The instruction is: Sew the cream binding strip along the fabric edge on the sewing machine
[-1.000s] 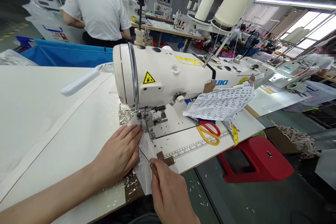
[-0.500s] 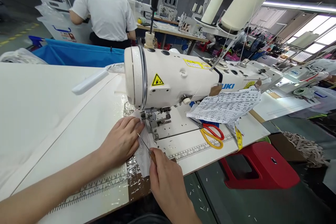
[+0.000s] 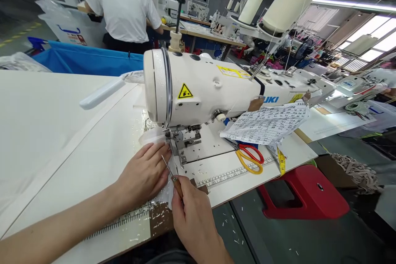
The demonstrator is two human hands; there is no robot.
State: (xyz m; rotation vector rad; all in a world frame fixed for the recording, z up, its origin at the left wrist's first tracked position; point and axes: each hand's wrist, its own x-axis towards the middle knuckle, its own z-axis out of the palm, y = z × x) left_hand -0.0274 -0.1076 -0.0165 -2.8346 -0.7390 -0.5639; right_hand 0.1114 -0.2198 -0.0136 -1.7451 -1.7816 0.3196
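Observation:
My left hand [image 3: 144,174] lies flat on a thin white, partly clear piece of material [image 3: 162,187] just left of the presser foot [image 3: 179,142] of a white sewing machine [image 3: 204,90]. My right hand [image 3: 193,218] grips a thin metal awl [image 3: 169,170] with a brown handle, and the awl's tip points at the material close to my left fingertips. The material runs under the machine head and bunches behind it.
Red-and-yellow scissors [image 3: 250,157] and a yellow tape measure [image 3: 281,162] lie right of the needle, under a printed sheet [image 3: 266,123]. A red stool [image 3: 306,192] stands below the table edge. A person in a white shirt [image 3: 123,8] stands behind a blue bin [image 3: 83,60].
The material has been drawn toward the presser foot and both hands have kept close to it. The camera view shifted slightly.

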